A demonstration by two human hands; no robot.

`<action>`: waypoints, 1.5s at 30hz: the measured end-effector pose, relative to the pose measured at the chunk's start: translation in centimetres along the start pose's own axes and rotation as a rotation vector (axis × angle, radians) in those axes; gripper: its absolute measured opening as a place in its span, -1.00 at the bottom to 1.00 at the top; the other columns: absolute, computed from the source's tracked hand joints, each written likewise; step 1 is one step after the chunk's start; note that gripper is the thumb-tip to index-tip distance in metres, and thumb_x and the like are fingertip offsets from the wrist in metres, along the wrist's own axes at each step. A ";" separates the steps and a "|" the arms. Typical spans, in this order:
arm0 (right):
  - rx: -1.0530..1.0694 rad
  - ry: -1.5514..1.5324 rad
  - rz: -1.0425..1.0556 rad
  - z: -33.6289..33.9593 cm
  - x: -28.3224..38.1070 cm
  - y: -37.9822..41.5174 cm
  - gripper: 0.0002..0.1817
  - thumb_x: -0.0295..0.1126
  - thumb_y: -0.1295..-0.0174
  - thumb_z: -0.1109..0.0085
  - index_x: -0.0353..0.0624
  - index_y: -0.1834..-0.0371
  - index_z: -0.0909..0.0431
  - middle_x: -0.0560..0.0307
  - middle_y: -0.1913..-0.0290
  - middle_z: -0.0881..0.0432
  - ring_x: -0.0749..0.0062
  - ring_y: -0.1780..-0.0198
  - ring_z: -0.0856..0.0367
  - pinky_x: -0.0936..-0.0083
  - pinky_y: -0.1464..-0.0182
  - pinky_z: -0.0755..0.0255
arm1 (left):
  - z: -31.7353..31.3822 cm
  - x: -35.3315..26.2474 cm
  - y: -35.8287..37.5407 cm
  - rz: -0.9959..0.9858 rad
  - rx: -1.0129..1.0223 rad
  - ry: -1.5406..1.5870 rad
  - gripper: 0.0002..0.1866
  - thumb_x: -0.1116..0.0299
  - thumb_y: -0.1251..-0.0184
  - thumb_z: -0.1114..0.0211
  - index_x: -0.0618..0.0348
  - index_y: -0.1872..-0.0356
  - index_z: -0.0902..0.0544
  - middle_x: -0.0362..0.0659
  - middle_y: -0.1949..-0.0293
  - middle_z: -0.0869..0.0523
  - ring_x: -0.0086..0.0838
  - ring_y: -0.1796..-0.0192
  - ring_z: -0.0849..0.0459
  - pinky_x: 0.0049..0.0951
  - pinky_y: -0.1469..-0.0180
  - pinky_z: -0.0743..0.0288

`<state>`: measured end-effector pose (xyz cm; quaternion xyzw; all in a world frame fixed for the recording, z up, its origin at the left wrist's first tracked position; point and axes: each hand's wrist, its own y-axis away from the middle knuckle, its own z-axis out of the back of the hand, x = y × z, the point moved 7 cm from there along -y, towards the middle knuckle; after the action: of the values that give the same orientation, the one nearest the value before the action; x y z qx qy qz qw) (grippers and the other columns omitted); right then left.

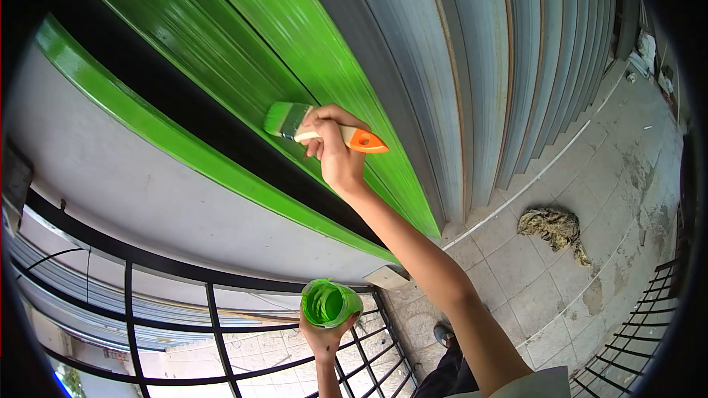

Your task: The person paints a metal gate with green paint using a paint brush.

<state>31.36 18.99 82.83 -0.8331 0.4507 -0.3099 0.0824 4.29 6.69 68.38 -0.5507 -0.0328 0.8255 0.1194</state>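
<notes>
A wide paintbrush (365, 141) with a pale handle and orange tip is gripped in my right hand (338, 149). Its green-coated bristles rest against, or very close to, the shiny green metal panel (243, 44). Lower down, my left hand (324, 335) wraps round a clear plastic cup of green paint (329, 304), tilted so that its inside shows. Green paint streaks the cup's walls. Beside the painted panel, the grey corrugated metal panels (472, 51) carry on to the right.
A black metal railing (214, 317) runs below on the left, by a white wall (169, 162). A crumpled, stained rag (554, 230) lies on the tiled floor (509, 280). More dark bars (627, 346) stand at the lower right. My shoe (443, 334) shows at the bottom.
</notes>
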 end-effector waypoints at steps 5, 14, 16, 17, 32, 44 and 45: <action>0.016 0.011 -0.023 1.1 -1.5 1.1 -0.80 -0.57 -0.18 0.09 -0.33 0.49 -0.55 0.08 0.50 -0.61 0.63 0.64 -0.45 0.66 0.61 -0.35 | 0.3 0.7 0.4 0.006 -0.001 -0.016 -0.18 0.36 0.33 -0.69 0.34 -0.08 -0.49 -0.05 0.05 -0.69 -0.39 0.03 -0.67 -0.36 -0.10 -0.54; -0.232 0.196 -0.188 11.0 -6.0 5.9 -0.81 -0.54 -0.17 0.05 -0.31 0.53 -0.55 0.09 0.53 -0.61 0.58 0.63 -0.49 0.64 0.62 -0.36 | 1.1 -0.2 0.8 -0.025 -0.027 -0.058 -0.24 0.36 0.32 -0.67 0.34 -0.05 -0.52 -0.07 0.11 -0.70 -0.42 0.10 -0.68 -0.39 -0.05 -0.57; -0.176 0.141 -0.145 5.6 -3.3 2.9 -0.81 -0.55 -0.16 0.07 -0.30 0.52 -0.55 0.10 0.50 -0.61 0.57 0.59 -0.51 0.63 0.60 -0.36 | 1.5 -0.8 1.1 -0.030 -0.041 -0.056 -0.24 0.35 0.31 -0.67 0.34 -0.04 -0.53 -0.07 0.11 -0.70 -0.42 0.11 -0.68 -0.40 -0.04 -0.57; -0.123 0.066 -0.087 3.0 -1.9 1.5 -0.81 -0.57 -0.16 0.09 -0.31 0.51 -0.55 0.10 0.49 -0.60 0.57 0.60 -0.50 0.63 0.60 -0.36 | 1.7 -0.9 1.1 -0.023 -0.047 -0.043 -0.24 0.35 0.31 -0.67 0.34 -0.04 -0.53 -0.07 0.12 -0.70 -0.42 0.11 -0.68 -0.40 -0.04 -0.57; 0.293 0.810 0.725 0.1 1.9 6.5 -0.89 -0.63 0.06 -0.09 -0.18 0.47 -0.53 0.15 0.66 -0.50 0.41 0.69 -0.47 0.52 0.65 -0.33 | 2.2 0.0 2.1 0.072 -0.042 -0.036 -0.17 0.41 0.35 -0.67 0.32 -0.10 -0.48 -0.06 0.06 -0.68 -0.39 0.03 -0.67 -0.37 -0.11 -0.56; 0.442 0.944 0.941 -0.7 1.7 7.6 -0.85 -0.59 0.26 -0.07 -0.15 0.54 -0.50 0.25 0.69 -0.41 0.48 0.74 -0.37 0.57 0.65 -0.30 | 3.1 0.4 2.0 0.084 -0.075 -0.009 -0.18 0.37 0.34 -0.69 0.31 -0.10 -0.48 -0.07 0.07 -0.70 -0.39 0.05 -0.68 -0.38 -0.09 -0.54; 0.462 0.963 0.925 -0.7 1.2 7.5 -0.86 -0.59 0.26 -0.07 -0.15 0.55 -0.49 0.25 0.69 -0.41 0.48 0.74 -0.37 0.58 0.65 -0.30 | 3.1 0.6 1.9 0.095 -0.071 -0.004 -0.17 0.37 0.34 -0.69 0.31 -0.10 -0.48 -0.07 0.07 -0.70 -0.39 0.05 -0.67 -0.38 -0.09 -0.54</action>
<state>26.16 13.74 80.78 -0.2876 0.6674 -0.6651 0.1717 0.91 5.18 68.74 -0.5539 -0.0364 0.8296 0.0605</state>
